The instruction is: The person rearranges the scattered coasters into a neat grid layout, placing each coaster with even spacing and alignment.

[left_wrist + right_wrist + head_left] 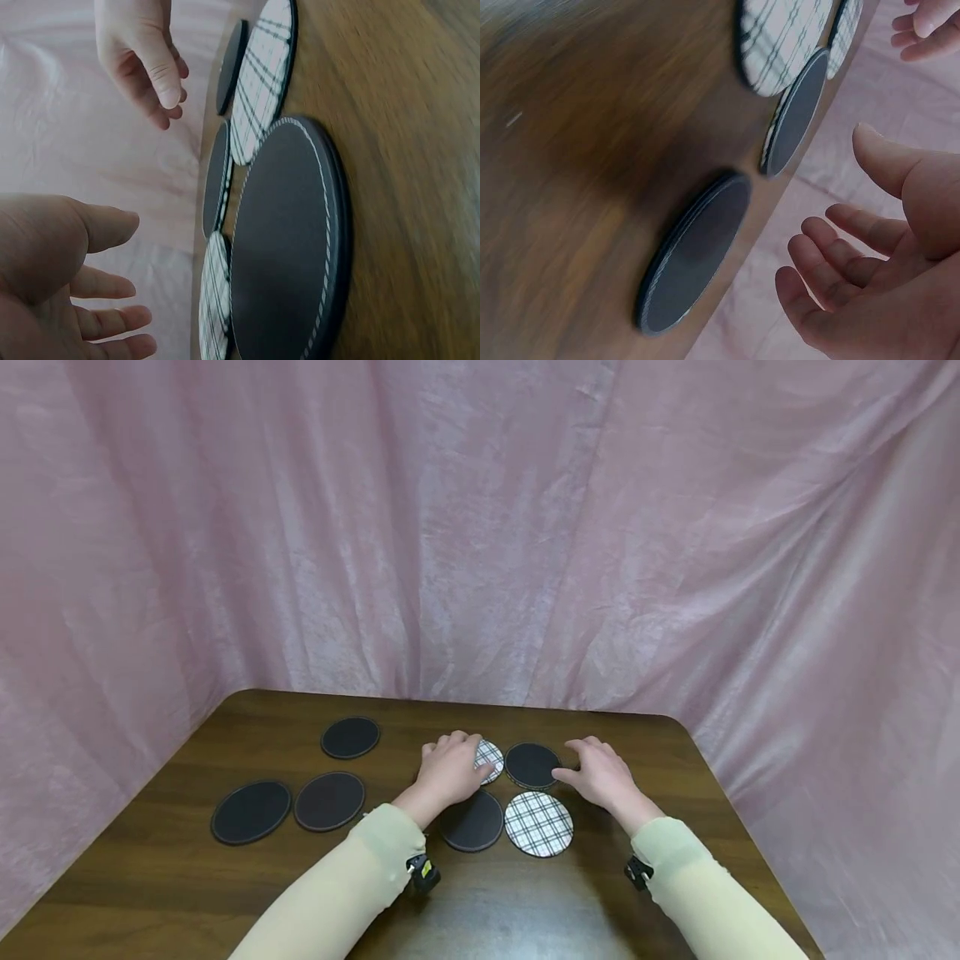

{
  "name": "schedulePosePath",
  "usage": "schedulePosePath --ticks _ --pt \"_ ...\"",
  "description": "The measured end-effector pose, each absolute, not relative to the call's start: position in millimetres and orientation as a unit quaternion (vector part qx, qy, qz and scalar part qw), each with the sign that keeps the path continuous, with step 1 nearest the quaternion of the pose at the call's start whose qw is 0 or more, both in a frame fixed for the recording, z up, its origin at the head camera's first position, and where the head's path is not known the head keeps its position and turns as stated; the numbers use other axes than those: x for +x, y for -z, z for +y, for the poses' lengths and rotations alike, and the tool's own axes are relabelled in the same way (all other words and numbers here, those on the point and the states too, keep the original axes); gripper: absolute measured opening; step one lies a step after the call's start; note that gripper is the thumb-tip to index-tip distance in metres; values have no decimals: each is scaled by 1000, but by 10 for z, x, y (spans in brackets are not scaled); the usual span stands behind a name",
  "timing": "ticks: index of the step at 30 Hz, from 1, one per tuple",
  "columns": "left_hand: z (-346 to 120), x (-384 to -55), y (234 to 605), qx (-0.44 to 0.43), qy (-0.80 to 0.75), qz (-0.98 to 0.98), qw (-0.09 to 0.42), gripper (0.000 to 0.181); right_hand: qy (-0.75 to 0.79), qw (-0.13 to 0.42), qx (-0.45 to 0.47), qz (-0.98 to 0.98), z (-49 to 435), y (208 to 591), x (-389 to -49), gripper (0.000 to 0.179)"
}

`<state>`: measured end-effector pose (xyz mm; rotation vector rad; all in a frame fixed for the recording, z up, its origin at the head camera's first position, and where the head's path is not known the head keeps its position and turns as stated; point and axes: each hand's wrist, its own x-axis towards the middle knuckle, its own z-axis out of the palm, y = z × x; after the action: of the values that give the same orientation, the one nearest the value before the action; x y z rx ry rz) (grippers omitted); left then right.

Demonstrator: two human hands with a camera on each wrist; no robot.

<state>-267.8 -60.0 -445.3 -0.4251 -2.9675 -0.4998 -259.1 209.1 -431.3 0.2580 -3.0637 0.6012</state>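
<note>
In the head view my left hand (450, 768) hovers over a plaid coaster (491, 755), partly covering it. Its fingers are loosely bent, with nothing between them in the left wrist view. Just below lies a black coaster with white stitching (281, 232). My right hand (600, 774) hangs above the table to the right of another black coaster (532, 765), thumb and fingers apart and holding nothing. Under it lies one more black coaster (694, 255), mostly hidden in the head view. A second plaid coaster (538, 824) lies in front, between the hands.
Left of my left arm lie three more black coasters: one at the back (350, 737), one in the middle (329, 801) and one farthest left (251, 812). The brown wooden table (247, 893) has rounded far corners. A pink curtain (480, 543) hangs behind it.
</note>
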Motion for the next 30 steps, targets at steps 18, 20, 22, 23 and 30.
schedulePosePath --ticks 18,20,22,23,30 --pt "-170 -2521 4391 -186 154 -970 26 60 -173 -6 41 -984 2612 4339 -2370 66" --pt "-100 -2508 4394 -190 145 -971 21 60 -170 -10 36 -985 2656 4351 -2371 67" --pt "-28 -2487 4390 -195 139 -971 20 60 -168 -16 31 -985 2693 4364 -2368 67" --pt "9 -2478 4394 -198 134 -971 22 60 -167 -19 28 -985 2710 4369 -2365 68" --pt "305 -2424 4458 -217 126 -968 30 57 -177 -33 14 -984 2829 4449 -2380 72"
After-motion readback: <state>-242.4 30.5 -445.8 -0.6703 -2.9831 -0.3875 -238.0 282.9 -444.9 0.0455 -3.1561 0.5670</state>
